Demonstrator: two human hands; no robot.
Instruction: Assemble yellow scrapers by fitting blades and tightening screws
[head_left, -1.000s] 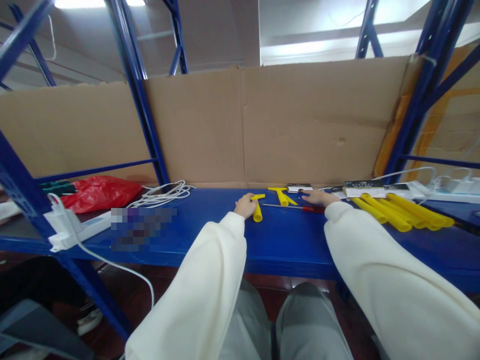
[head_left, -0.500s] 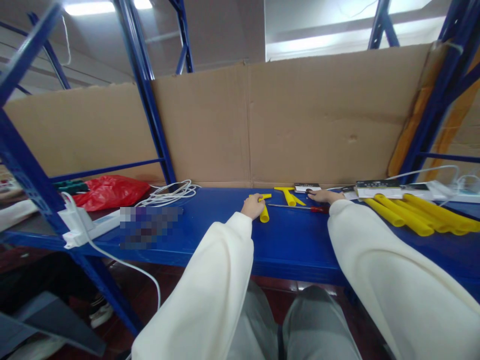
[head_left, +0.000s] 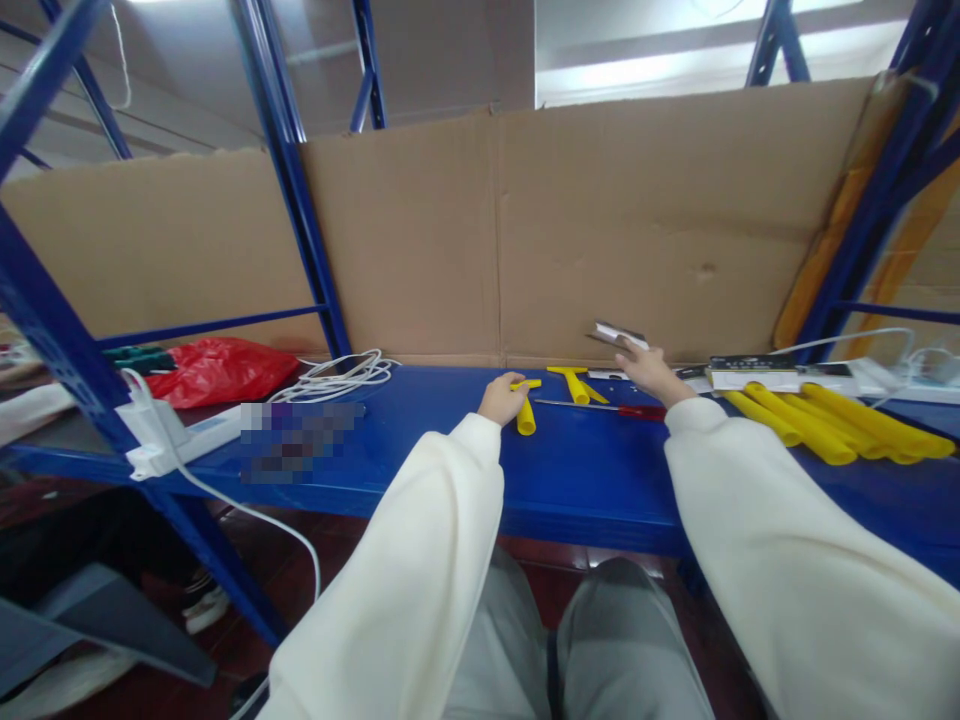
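My left hand (head_left: 503, 399) is closed on a yellow T-shaped piece (head_left: 526, 416) at the middle of the blue shelf. Above the shelf, my right hand (head_left: 649, 370) grips a small white and dark box (head_left: 619, 334), its far end tilted up. Between my hands lies a second yellow T-shaped piece (head_left: 576, 387). A screwdriver with a red handle (head_left: 642, 411) rests in front of it, its shaft pointing left. Small bits lie on the shelf near my right fingers, too small to tell.
Yellow tubes (head_left: 817, 425) and a black and white box (head_left: 753, 373) are on the right. Leftward lie a coiled white cable (head_left: 346, 378), a red plastic bag (head_left: 225, 370) and a white power strip (head_left: 180, 440). Cardboard (head_left: 600, 230) stands behind the blue shelf (head_left: 592, 490).
My right hand has lifted the small box off the shelf and tilted it. My left hand still holds the yellow piece, and the view has shifted slightly.
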